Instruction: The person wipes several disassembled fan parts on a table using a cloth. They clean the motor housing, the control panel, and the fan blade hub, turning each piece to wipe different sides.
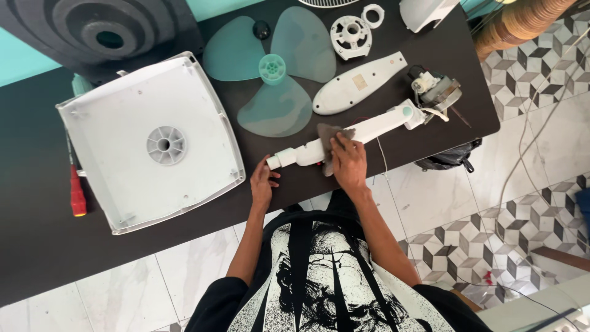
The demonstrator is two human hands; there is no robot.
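The dark desk [37, 246] carries fan parts. Left of both grips lies the big square white base [123, 117], upturned, a red-handled tool [77, 197] at its far edge. Beyond the grips spread the green blades [270, 67], a white cover [358, 83], a motor [435, 91] and a round hub [350, 35]. The white stem [369, 129] lies slantwise: the left hand [262, 184] grasps its lower end, the right hand [349, 163] presses a grey rag [327, 132] onto its middle.
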